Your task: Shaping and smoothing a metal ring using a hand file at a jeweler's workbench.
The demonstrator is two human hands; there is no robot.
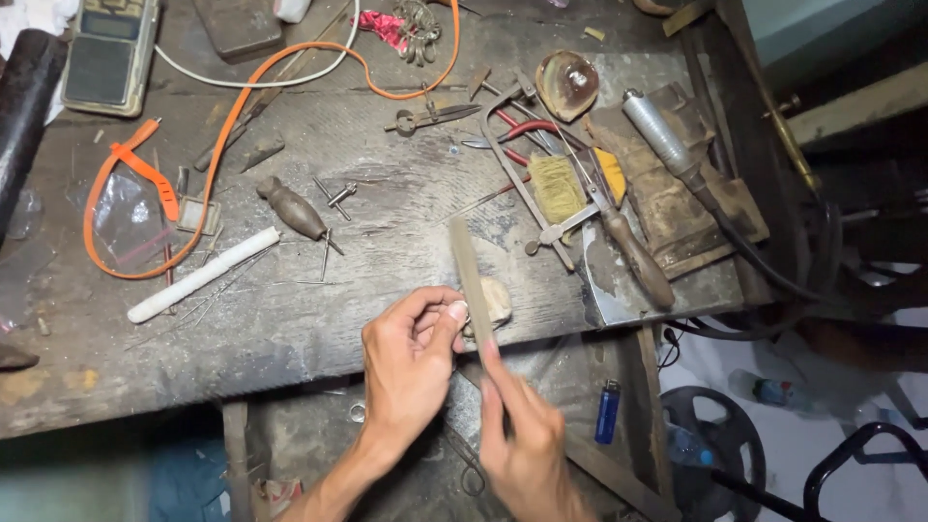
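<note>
Steel filing stage: my left hand (411, 362), grip pinched on a small workpiece (458, 311) against the pale bench pin (496, 300) at the desk (290, 329) edge, my right hand (527, 435) clamped on the flat file (471, 275); next, I judge, a steady stroke.

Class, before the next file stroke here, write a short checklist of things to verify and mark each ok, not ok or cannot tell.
1. Right hand grips the flat file at its near end: ok.
2. Left hand pinches a small workpiece at the bench edge, under the file: ok; the piece itself is hidden by the fingers.
3. Left fingers lie right beside the file: not ok.
4. Pale block at the bench edge sits behind the file as support: cannot tell if it is fixed.
5. Saw frame and brush lie apart from the file: ok.
</note>
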